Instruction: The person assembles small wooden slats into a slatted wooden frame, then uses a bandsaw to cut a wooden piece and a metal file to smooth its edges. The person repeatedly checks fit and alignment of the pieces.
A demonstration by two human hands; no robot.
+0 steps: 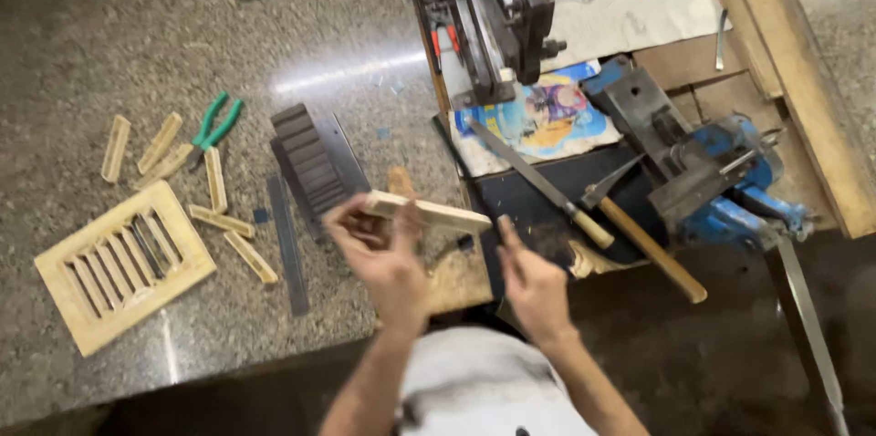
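Observation:
My left hand (383, 249) grips a short pale wooden strip (436, 212) and holds it level above the edge of the work surface. My right hand (531, 276) hovers just right of the strip's end with its fingers drawn together; I cannot tell whether it holds anything. Both hands are blurred. A flat metal file with a wooden handle (538, 185) lies just beyond my right hand on a dark board.
A pale wooden slatted frame (68, 295) lies at the left with several loose wooden slats (219, 217) around it, plus green-handled pliers (215, 126), a steel ruler (287, 244) and a dark ridged block (306, 158). A blue bench vise (721, 181) and a hammer (643, 240) sit at the right.

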